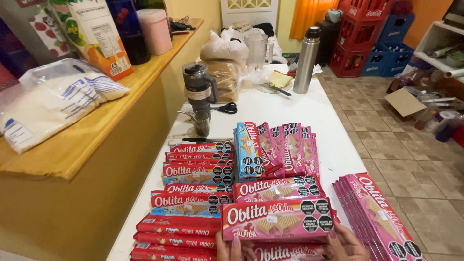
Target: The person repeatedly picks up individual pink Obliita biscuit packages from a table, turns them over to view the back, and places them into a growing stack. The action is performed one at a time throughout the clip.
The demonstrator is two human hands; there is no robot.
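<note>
On the white desk (290, 111), at six o'clock, both hands' fingers (236, 241) grip a pink wafer pack (278, 220), lifted flat above the stacked rows.

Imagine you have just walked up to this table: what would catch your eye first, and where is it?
First, the pink wafer packet at the near edge of the white table, held between the left hand and right hand. Around it lie red packets at the left and a pink stack at the right. Farther back stands a steel flask.
</note>
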